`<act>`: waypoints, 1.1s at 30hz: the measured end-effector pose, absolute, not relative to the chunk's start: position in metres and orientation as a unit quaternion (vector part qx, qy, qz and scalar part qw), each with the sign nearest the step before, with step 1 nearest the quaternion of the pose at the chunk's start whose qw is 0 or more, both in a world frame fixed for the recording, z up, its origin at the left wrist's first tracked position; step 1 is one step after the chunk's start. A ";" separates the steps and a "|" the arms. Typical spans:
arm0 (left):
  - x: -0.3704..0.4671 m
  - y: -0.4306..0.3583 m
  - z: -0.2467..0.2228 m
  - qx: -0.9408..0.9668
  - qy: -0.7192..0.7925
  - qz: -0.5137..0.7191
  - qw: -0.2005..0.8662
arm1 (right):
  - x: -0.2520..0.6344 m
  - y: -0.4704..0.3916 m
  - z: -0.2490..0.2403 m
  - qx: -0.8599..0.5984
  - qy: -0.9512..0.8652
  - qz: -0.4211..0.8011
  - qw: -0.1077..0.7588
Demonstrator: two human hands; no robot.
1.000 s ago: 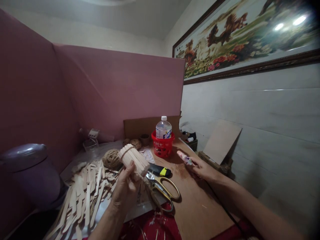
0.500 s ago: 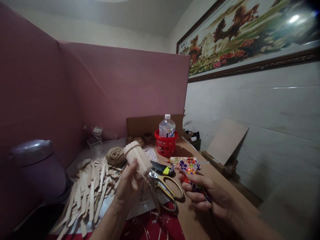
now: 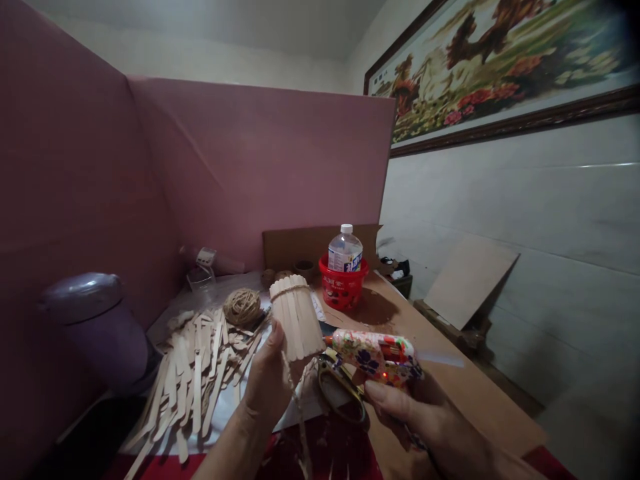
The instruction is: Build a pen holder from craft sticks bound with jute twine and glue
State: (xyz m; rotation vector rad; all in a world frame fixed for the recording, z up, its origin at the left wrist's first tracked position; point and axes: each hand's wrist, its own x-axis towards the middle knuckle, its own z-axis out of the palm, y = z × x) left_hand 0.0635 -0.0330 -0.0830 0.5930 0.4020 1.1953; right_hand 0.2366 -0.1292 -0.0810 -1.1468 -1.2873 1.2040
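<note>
In my left hand (image 3: 270, 377) is a cup-shaped holder of wooden craft sticks (image 3: 297, 320), tilted, with twine round its upper end. A loose length of twine (image 3: 301, 427) hangs below it. My right hand (image 3: 407, 410) is wrapped round a flower-patterned glue gun (image 3: 375, 353) with a small red light on its side. The gun's nozzle points left, close to the lower edge of the holder; whether they touch I cannot tell. Gold-handled scissors (image 3: 345, 393) lie beneath, between my hands, partly hidden by the gun.
Loose craft sticks (image 3: 195, 380) are heaped on the left, beside a ball of twine (image 3: 242, 307). A red bucket (image 3: 343, 287) with a plastic bottle (image 3: 345, 253) in it stands at the back. A purple lidded bin (image 3: 100, 340) stands far left. Pink panels (image 3: 260, 160) enclose the back and left.
The glue gun has come left and turned, its nozzle now near the holder. My left hand has turned the holder more upright. The whole view has shifted slightly.
</note>
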 end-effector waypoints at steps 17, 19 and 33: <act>0.067 -0.039 -0.080 0.268 0.230 0.601 0.717 | 0.228 -0.136 -0.087 -0.477 -0.646 0.394 0.447; 0.067 -0.041 -0.078 0.270 0.238 0.604 0.711 | 0.230 -0.135 -0.090 -0.475 -0.651 0.388 0.447; 0.071 -0.042 -0.074 0.330 0.204 0.612 0.689 | 0.238 -0.135 -0.098 -0.457 -0.677 0.352 0.458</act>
